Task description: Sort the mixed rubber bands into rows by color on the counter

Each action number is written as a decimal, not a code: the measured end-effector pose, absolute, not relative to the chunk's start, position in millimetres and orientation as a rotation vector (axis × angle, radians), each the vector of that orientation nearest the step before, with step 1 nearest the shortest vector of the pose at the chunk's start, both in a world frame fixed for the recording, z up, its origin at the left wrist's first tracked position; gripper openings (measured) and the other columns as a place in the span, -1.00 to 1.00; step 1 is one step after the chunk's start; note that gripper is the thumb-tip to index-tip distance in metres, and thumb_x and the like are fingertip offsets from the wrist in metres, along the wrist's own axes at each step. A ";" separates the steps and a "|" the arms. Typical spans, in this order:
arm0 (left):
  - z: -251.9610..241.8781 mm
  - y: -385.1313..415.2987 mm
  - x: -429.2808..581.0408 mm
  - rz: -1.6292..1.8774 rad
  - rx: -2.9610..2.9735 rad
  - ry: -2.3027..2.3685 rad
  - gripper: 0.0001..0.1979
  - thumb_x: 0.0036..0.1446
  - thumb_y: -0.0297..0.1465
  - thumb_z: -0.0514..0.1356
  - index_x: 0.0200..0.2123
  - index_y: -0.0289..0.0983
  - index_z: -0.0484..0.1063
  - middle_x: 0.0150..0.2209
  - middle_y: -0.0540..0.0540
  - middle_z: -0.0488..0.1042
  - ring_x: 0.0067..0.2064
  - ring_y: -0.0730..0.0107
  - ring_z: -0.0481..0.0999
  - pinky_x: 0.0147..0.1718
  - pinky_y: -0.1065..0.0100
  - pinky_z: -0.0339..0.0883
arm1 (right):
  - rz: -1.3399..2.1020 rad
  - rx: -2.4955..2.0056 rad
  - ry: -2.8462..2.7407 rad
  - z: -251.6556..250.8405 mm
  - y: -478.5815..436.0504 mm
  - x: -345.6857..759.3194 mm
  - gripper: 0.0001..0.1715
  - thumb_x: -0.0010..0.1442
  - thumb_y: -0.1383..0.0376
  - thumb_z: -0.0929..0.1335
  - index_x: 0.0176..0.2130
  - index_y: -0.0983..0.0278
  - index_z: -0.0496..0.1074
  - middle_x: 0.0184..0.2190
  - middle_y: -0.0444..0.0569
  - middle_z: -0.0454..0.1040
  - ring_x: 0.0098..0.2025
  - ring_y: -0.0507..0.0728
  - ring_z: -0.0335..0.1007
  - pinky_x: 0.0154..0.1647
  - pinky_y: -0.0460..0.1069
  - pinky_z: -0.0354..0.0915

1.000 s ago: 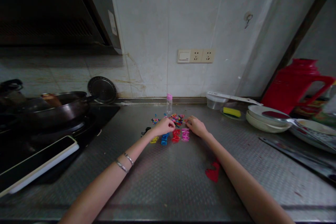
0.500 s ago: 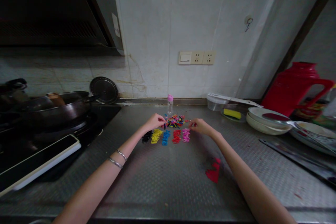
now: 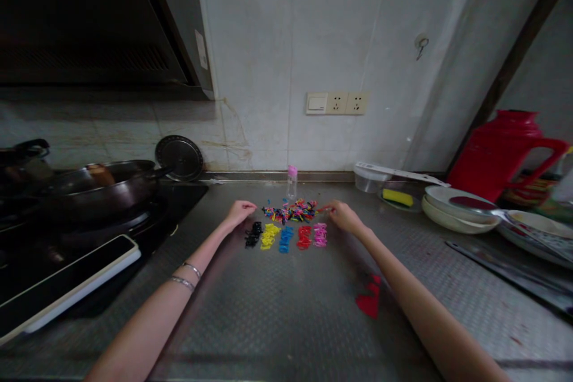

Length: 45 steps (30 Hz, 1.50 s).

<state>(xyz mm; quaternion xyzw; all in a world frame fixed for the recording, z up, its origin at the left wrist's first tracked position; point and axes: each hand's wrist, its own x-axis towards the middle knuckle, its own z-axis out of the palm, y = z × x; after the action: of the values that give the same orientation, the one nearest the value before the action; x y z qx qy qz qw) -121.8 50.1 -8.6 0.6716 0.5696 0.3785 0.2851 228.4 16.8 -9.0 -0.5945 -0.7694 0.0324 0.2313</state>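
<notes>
A mixed heap of small coloured pieces [image 3: 292,211] lies on the steel counter [image 3: 286,304]. In front of it are sorted little piles: black [image 3: 253,234], yellow [image 3: 269,235], blue [image 3: 286,238], red [image 3: 304,236] and pink [image 3: 320,234]. My left hand [image 3: 239,213] rests curled just left of the heap, above the black pile; what its fingers hold, if anything, is hidden. My right hand [image 3: 342,215] pinches at the heap's right edge, above the pink pile. A small clear bottle with a pink cap [image 3: 292,182] stands behind the heap.
A dark wok [image 3: 96,186] sits on the stove at left, with a phone [image 3: 67,286] near the stove's front. Bowls [image 3: 456,209], a yellow sponge [image 3: 397,196], a clear tub [image 3: 369,177] and a red jug [image 3: 505,152] crowd the right. A red scrap [image 3: 369,300] lies by my right forearm.
My left hand has drawn away leftwards from the middle of the heap, uncovering the black and yellow piles. My right hand has stayed at the heap's right edge.
</notes>
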 end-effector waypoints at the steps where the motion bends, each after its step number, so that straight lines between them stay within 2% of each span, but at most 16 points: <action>1: -10.4 50.8 -122.5 1.010 1.772 1.530 -0.77 -0.10 -0.43 0.13 -0.36 -0.38 0.50 -0.53 -0.09 0.49 -0.50 0.46 0.38 -0.53 0.49 0.18 | 0.092 -1.636 -2.148 -9.3 19.0 226.3 -0.63 0.06 0.44 0.18 -0.19 0.25 0.44 -0.13 0.00 0.41 -0.08 0.08 0.29 -0.09 -0.10 0.15; 6: -21.6 56.0 -126.2 1.020 1.722 1.525 -0.79 -0.11 -0.48 0.12 -0.36 -0.38 0.49 -0.50 -0.07 0.49 -0.53 0.50 0.37 -0.58 0.52 0.15 | 0.087 -1.688 -2.249 -8.7 31.1 221.1 -0.64 0.06 0.44 0.19 -0.19 0.24 0.45 -0.13 -0.01 0.41 -0.06 0.09 0.26 -0.08 -0.10 0.14; 15: -27.0 58.7 -123.4 1.037 1.728 1.561 -0.82 -0.12 -0.50 0.11 -0.41 -0.38 0.48 -0.47 -0.10 0.51 -0.45 0.45 0.44 -0.49 0.48 0.25 | 0.097 -1.668 -2.230 -7.7 41.5 222.8 -0.65 0.03 0.37 0.23 -0.21 0.20 0.47 -0.21 -0.03 0.47 -0.17 0.10 0.34 -0.20 -0.11 0.18; 20: -28.3 59.0 -124.0 1.034 1.732 1.567 -0.82 -0.11 -0.50 0.11 -0.40 -0.38 0.48 -0.47 -0.09 0.51 -0.44 0.45 0.45 -0.48 0.48 0.26 | 0.154 -1.579 -2.166 -11.2 43.4 223.7 -0.64 0.01 0.37 0.23 -0.19 0.25 0.47 -0.36 -0.04 0.49 -0.35 0.05 0.35 -0.33 -0.13 0.19; 24: -30.0 60.4 -125.3 1.023 1.752 1.569 -0.81 -0.10 -0.49 0.10 -0.38 -0.39 0.47 -0.45 -0.11 0.51 -0.44 0.45 0.44 -0.48 0.49 0.25 | 0.284 -1.467 -2.118 -7.8 43.6 219.9 -0.59 -0.03 0.40 0.22 -0.17 0.34 0.47 -0.48 -0.07 0.48 -0.49 0.01 0.28 -0.44 -0.14 0.17; 27: -29.8 60.2 -125.6 1.010 1.774 1.569 -0.81 -0.09 -0.48 0.10 -0.39 -0.38 0.47 -0.45 -0.10 0.51 -0.44 0.45 0.44 -0.48 0.49 0.25 | 0.416 -1.366 -2.130 -4.3 43.1 212.7 -0.61 -0.07 0.40 0.23 -0.24 0.38 0.49 -0.49 -0.08 0.47 -0.49 0.00 0.28 -0.45 -0.15 0.18; 33: -29.5 58.1 -124.7 1.024 1.769 1.576 -0.81 -0.12 -0.48 0.11 -0.40 -0.37 0.48 -0.46 -0.10 0.51 -0.43 0.43 0.45 -0.48 0.48 0.26 | 0.690 -1.220 -2.220 -4.7 39.1 190.6 -0.60 -0.15 0.42 0.25 -0.26 0.35 0.48 -0.53 -0.14 0.44 -0.50 -0.02 0.28 -0.49 -0.17 0.17; 39: -28.3 54.5 -124.1 1.056 1.765 1.546 -0.80 -0.10 -0.48 0.10 -0.39 -0.37 0.48 -0.43 -0.11 0.52 -0.39 0.41 0.47 -0.43 0.46 0.29 | 0.583 -1.229 -2.383 -1.7 28.0 175.3 -0.58 -0.19 0.49 0.18 -0.35 0.34 0.49 -0.62 -0.20 0.33 -0.56 -0.07 0.15 -0.55 -0.20 0.06; 45: -18.2 57.7 -121.3 1.055 1.867 1.429 -0.79 -0.09 -0.42 0.14 -0.36 -0.38 0.49 -0.35 -0.15 0.52 -0.31 0.38 0.47 -0.30 0.43 0.29 | 0.640 -1.289 -2.327 -1.7 30.0 177.1 -0.59 -0.15 0.44 0.20 -0.28 0.33 0.48 -0.62 -0.20 0.32 -0.56 -0.06 0.14 -0.55 -0.19 0.06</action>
<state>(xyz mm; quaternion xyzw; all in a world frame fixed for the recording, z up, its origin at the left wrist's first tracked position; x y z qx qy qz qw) -121.3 57.7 -18.2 0.6959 0.5325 0.3932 0.2784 177.1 30.0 -1.7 -0.4615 -0.8331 0.2290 0.2014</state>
